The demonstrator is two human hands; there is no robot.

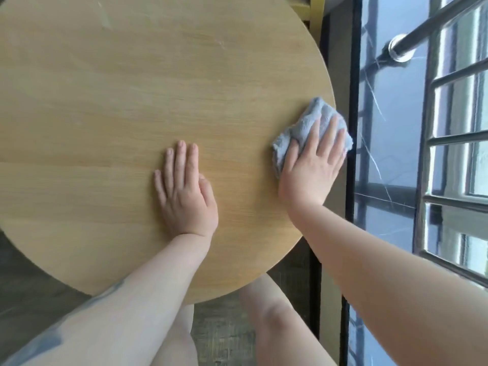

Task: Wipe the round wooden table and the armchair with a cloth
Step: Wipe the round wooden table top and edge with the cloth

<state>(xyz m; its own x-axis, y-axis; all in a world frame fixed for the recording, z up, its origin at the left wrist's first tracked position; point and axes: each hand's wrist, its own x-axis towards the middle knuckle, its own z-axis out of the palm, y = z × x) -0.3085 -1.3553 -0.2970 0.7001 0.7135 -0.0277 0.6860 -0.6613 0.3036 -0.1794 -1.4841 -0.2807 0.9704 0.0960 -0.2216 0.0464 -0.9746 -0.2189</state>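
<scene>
Single head-worn view, looking steeply down, close over the round table (111,107), window at right

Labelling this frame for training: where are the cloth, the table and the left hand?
cloth (303,128), head view, bunched part beside the fingers.
table (118,101), head view, bare wood top.
left hand (184,196), head view, back of hand.

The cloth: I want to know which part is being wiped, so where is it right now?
In the head view, the crumpled blue-grey cloth lies at the round wooden table's right edge, under the right hand.
</scene>
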